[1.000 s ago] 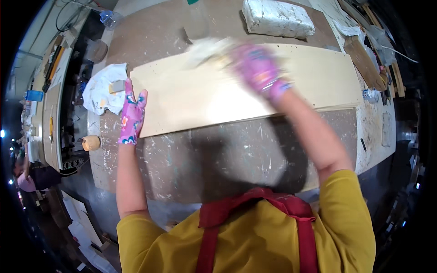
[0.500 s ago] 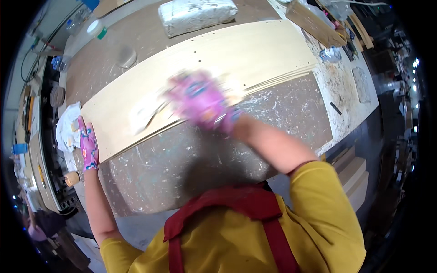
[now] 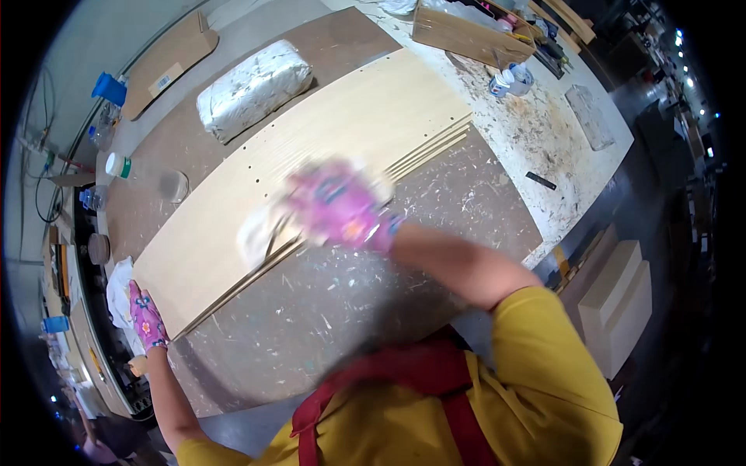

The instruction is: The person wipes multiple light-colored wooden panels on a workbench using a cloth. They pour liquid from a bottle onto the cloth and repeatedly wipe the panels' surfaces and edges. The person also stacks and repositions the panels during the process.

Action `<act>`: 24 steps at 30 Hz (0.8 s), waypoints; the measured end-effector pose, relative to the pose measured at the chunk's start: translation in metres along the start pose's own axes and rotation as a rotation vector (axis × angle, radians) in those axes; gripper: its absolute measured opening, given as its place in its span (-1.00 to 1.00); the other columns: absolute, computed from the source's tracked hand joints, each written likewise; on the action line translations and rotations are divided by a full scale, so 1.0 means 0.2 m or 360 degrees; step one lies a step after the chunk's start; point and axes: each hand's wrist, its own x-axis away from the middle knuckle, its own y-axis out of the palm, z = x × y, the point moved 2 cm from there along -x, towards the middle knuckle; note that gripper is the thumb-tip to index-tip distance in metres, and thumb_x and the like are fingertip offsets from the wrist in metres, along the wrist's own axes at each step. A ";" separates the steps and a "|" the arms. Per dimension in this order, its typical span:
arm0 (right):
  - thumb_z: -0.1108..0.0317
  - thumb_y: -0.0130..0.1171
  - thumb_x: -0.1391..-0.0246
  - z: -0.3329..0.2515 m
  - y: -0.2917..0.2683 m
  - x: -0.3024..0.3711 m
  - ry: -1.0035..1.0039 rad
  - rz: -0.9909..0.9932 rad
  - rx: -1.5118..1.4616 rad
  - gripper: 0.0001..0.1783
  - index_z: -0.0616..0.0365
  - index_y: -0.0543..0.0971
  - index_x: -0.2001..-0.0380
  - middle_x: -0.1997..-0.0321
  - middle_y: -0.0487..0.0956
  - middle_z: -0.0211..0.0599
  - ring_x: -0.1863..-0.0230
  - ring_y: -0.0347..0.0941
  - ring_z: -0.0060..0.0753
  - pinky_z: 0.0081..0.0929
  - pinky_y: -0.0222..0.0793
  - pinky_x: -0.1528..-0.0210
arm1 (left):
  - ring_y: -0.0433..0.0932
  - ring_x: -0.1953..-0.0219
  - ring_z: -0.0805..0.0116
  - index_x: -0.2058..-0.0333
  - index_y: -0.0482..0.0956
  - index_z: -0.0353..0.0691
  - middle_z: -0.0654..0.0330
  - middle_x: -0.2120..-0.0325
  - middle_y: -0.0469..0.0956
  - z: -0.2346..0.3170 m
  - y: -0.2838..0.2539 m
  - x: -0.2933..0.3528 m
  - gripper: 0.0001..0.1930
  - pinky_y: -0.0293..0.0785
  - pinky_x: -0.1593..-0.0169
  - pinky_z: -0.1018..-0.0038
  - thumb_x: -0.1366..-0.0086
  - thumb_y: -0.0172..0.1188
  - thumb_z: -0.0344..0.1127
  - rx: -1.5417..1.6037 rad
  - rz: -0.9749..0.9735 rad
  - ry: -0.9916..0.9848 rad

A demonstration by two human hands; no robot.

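Note:
A long pale wooden board (image 3: 210,241) with small dark holes lies slantwise on the worktable, on a stack of thin boards whose edges (image 3: 431,151) show along the near side. My right hand (image 3: 338,206), in a purple flowered glove, is over the board's middle, smeared by motion. Beneath and around its fingers shows a blurred white cloth (image 3: 254,233), pressed against the board. At the board's left end my left hand (image 3: 146,314), gloved alike, rests with its fingers stretched along the edge. Beside it lies a crumpled white cloth (image 3: 120,291).
The brown worktable (image 3: 311,326) is scuffed with paint. Behind the board stand a silvery wrapped block (image 3: 255,87), a clear jar (image 3: 174,186) and a white-lidded bottle (image 3: 116,165). At the right are a cardboard box (image 3: 466,39), a small paint pot (image 3: 501,83) and a black strip (image 3: 541,181).
The view has turned, so the table and board look more slanted. My right hand is still over the board's middle with the white cloth; my left hand remains at the board's left end.

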 end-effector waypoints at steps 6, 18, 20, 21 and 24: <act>0.39 -0.09 -0.18 1.38 -0.40 0.39 0.0536 0.0047 0.0362 -0.65 0.08 0.53 0.00 0.08 0.58 -0.07 0.06 0.52 -0.17 -0.29 0.44 -0.03 | 0.22 -0.27 -0.02 -0.24 0.24 -0.27 -0.11 -0.20 0.28 0.53 -0.16 -0.08 -0.37 0.10 -0.33 0.21 -0.15 0.10 -0.41 -0.0782 0.0158 0.0715; 0.34 -0.17 -0.22 0.78 -0.25 0.17 0.0116 0.0174 0.0980 -0.72 0.18 0.47 0.12 0.18 0.57 -0.16 0.25 0.55 -0.24 -0.23 0.53 0.24 | 0.50 -0.02 -0.03 -0.07 0.46 -0.24 -0.11 0.06 0.54 2.13 0.38 -0.28 -0.51 0.36 -0.13 0.21 -0.30 0.06 -0.03 0.0140 -0.0100 0.0592; 0.40 -0.19 -0.22 1.19 -0.43 0.26 0.0784 -0.0035 0.0344 -0.75 0.22 0.50 0.23 0.34 0.58 -0.01 0.34 0.55 -0.03 -0.24 0.49 0.31 | 0.53 0.04 -0.04 -0.05 0.48 -0.23 -0.09 0.13 0.57 2.08 0.40 -0.27 -0.52 0.37 -0.09 0.19 -0.31 0.03 -0.01 0.0121 -0.0058 0.0666; 0.37 -0.13 -0.21 1.45 -0.46 0.41 0.0883 0.0025 0.0055 -0.78 0.22 0.50 0.24 0.39 0.56 0.08 0.31 0.53 0.04 -0.15 0.46 0.27 | 0.54 0.08 -0.05 -0.04 0.49 -0.23 -0.08 0.16 0.59 2.14 0.41 -0.30 -0.52 0.38 -0.08 0.18 -0.31 0.01 0.00 0.0145 -0.0028 0.0748; 0.09 -0.12 -0.26 1.25 -0.58 0.24 0.0924 0.0182 -0.0102 -0.58 0.21 0.50 0.09 0.14 0.53 0.15 0.15 0.48 0.15 -0.13 0.43 0.11 | 0.46 -0.04 -0.04 -0.13 0.40 -0.22 -0.13 0.03 0.50 2.11 0.42 -0.29 -0.54 0.38 -0.10 0.18 -0.29 0.09 -0.17 0.0559 0.0274 0.0981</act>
